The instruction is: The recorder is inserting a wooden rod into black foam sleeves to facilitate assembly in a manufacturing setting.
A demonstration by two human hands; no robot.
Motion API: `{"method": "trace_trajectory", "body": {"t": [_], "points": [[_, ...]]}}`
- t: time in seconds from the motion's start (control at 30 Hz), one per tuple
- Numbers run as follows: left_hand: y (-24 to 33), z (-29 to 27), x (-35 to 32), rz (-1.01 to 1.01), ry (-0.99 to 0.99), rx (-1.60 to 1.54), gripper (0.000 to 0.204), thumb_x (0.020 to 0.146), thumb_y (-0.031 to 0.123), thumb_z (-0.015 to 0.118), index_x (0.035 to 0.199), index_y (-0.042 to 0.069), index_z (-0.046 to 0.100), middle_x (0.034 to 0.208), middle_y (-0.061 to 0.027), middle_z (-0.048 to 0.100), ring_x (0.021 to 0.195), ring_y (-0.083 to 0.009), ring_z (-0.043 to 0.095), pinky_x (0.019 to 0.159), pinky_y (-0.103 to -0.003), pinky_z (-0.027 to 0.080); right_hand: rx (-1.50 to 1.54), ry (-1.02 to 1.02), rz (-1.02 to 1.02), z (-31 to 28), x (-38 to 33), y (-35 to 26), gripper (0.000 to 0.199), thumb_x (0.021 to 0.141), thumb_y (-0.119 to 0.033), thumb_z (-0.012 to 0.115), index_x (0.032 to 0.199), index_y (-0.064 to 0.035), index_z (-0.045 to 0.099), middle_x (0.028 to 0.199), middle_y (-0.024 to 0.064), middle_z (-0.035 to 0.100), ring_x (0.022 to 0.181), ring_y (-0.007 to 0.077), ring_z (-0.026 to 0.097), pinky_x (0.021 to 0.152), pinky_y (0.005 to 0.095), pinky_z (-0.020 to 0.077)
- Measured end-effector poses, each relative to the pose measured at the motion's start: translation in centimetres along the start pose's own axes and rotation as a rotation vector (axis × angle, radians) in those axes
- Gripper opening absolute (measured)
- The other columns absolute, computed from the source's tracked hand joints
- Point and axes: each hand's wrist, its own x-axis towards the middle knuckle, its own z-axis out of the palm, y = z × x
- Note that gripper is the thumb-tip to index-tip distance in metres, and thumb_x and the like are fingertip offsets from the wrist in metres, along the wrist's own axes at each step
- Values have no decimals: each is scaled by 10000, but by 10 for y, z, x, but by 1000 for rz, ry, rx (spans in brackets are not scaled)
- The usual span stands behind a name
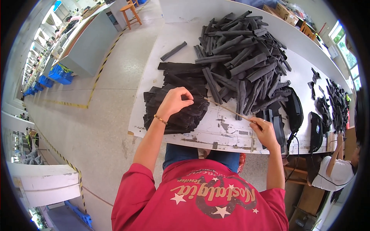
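Observation:
My right hand (264, 131) grips one end of a thin wooden stick (227, 109), near the table's front edge. The stick slants up and left, its far end close to the fingers of my left hand (176, 101). That left hand is over a stack of flat black fabric pieces (173, 120), thumb and fingers curled toward each other. Whether a black piece is pinched there cannot be made out against the dark stack. Behind and to the right lies a big heap of dark grey fabric tubes (246, 57). One loose tube (173, 51) rests apart at the left.
The white table (227, 134) has worn, stained patches and a raised white back panel (185, 10). Black bundles with cords (295, 111) lie to the right. Farther right, another person (335, 171) in white works by more black pieces. A wooden stool (130, 16) stands beyond.

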Motion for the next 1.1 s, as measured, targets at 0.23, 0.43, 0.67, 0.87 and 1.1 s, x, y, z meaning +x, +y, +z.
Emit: {"method": "trace_trajectory", "body": {"t": [0.23,0.43,0.67,0.87,1.1], "points": [[10,-4,-2,46,-20,-25,109,703,82,727,779,26,672,777,-73,646,721,-205,602,655,-299,469,-75,-25,-112,4,4,-2,200,834,-89,639,1014,0,646,822,164,653,668,243,622,630,304,478],[51,42,-5,584,-85,87,132,705,107,732,809,46,676,868,-67,651,922,-244,585,840,-336,451,236,-85,-90,68,28,-29,296,894,-132,583,1183,-70,574,658,119,576,589,196,563,569,310,438],[64,37,-33,201,584,-1030,425,825,215,701,1150,15,516,1127,-157,536,935,-223,576,862,-370,473,853,-187,237,125,9,-37,225,962,-179,515,784,-43,524,631,-55,425,581,42,360,517,219,303],[25,94,-39,-200,393,-1801,207,915,206,601,1019,28,615,770,-46,612,688,-155,587,711,-341,510,652,127,184,175,0,-76,135,964,-123,480,956,3,527,634,-19,439,581,61,389,510,235,339],[30,91,-36,-277,424,-1756,168,904,200,622,958,41,631,737,-42,606,631,-142,579,627,-322,522,572,194,120,184,-16,-75,203,974,-114,445,1125,4,511,612,34,464,548,111,437,502,274,381]]}}
